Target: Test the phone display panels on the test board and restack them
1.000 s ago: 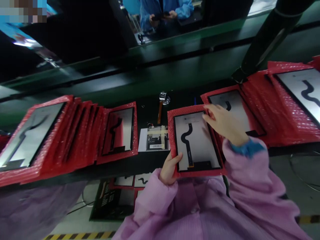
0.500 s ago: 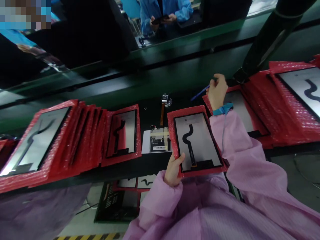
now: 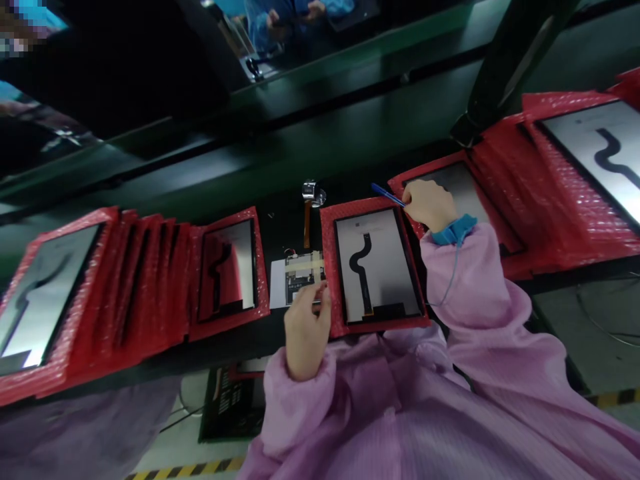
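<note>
The left hand [image 3: 306,327], nearest the body, no longer has its thumb laid over the display panel [image 3: 383,267] as it did half a second ago; its fingers are curled beside the left edge of the red bubble wrap [image 3: 330,267], and whether they pinch it I cannot tell. The panel lies on that wrap just right of this hand, a flat silvery rectangle with a thin dark border and a black S-curved flex cable [image 3: 363,267].

Just ahead of the left hand, partly covered by it, sit a circuit board [image 3: 300,272] crossed by yellowish tape and a white sheet [image 3: 278,283].

The right hand [image 3: 429,205] has come down to the panel's upper right corner, fingers closed around a slim blue pen [image 3: 385,193]; a teal fabric strap [image 3: 454,230] rings its wrist. Well left of it, on the black tabletop [image 3: 275,237], stands a shiny metal piece [image 3: 309,191] with an orange ribbon [image 3: 307,227]. Glossy, dimpled red-wrapped stacks flank both hands. Beyond, across the green ledge [image 3: 340,127], a blue-sleeved co-worker's hands [image 3: 273,18] are blurred.
</note>
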Tool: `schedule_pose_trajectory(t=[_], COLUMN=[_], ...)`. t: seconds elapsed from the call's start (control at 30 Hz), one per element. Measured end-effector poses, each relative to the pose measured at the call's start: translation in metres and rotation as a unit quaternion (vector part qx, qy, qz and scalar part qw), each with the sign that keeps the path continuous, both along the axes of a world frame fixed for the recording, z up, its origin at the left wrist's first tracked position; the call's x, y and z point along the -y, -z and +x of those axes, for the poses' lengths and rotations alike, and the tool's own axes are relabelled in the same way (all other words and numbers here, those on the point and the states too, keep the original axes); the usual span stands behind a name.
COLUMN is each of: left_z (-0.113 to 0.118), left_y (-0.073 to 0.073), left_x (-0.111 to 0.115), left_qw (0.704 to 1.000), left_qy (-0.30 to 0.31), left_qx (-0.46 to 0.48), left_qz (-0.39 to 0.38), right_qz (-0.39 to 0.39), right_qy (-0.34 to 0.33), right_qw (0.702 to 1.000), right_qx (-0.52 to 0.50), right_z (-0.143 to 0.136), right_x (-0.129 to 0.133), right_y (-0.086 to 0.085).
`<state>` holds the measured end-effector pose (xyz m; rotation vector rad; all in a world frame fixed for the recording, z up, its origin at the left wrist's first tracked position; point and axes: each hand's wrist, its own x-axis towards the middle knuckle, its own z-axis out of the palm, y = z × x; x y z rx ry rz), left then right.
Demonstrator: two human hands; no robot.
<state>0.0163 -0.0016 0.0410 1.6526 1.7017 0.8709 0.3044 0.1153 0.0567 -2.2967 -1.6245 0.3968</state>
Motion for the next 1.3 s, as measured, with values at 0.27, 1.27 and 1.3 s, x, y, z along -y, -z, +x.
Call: schedule_pose_trajectory(t=[0.27,1.27,1.3], left_z=[-0.026,-0.015,-0.015], left_y=[0.004,0.019,0.019], left_x=[-0.102,-0.151,-0.151], left_qw=[0.974,0.957,0.958], left_qy=[0.040,0.110,0.118], left_qx=[-0.166,0.248,0.243], left_qz=[0.151,0.106,0.097], right_qz=[-0.027,0.007,-0.013], right_qy=[-0.036,-0.217,-0.213], right_qw=[0.996,0.830,0.817], right_qx=[0.082,-0.514,-0.536], right_z=[-0.026,-0.078,-0.079], right_x=[0.017,0.071,0.068], right_y=[-0.017,0.025,0.021])
